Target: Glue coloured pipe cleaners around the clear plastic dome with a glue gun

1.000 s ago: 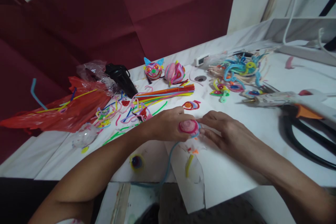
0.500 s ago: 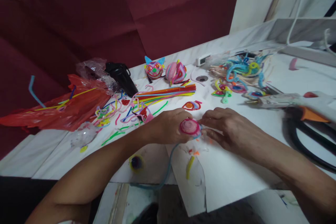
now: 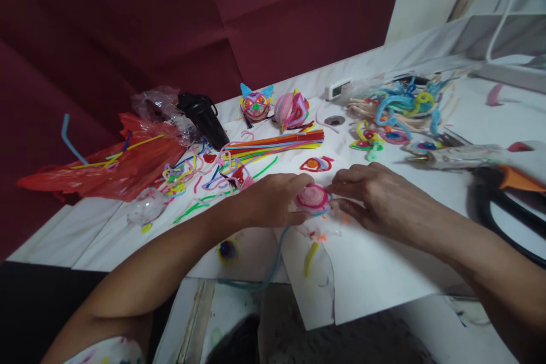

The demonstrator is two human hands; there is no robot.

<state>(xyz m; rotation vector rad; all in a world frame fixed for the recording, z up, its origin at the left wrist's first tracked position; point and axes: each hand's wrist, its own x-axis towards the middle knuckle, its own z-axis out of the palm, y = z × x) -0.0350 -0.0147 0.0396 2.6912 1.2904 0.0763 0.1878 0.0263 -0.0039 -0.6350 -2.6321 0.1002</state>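
A round coiled pipe-cleaner disc [image 3: 313,196], pale pink with a deeper pink ring, is held over the paper. My left hand [image 3: 279,199] is closed on its left side, thumb and fingers around the edge. At the opposite edge, my right hand [image 3: 360,196] pinches the rim with thumb and forefinger. Blue shows along the disc's lower edge, and a blue pipe cleaner [image 3: 278,259] trails from beneath my left hand past the table's front edge. Just beyond the disc lies a flat eye-shaped piece [image 3: 316,164] in red, lilac and orange.
Straight pipe cleaners [image 3: 277,145] lie in a bundle behind my hands. A black hot-glue gun or similar tool [image 3: 205,119] leans at back left by a red plastic bag [image 3: 115,168]. Large black-and-orange scissors [image 3: 507,199] lie right, near a clear glue gun [image 3: 460,156]. Two decorated balls [image 3: 256,107] stand behind.
The camera view has shifted a little, moving the table's contents slightly right and up at the left. Both hands stay on the disc, which now appears slightly more tilted.
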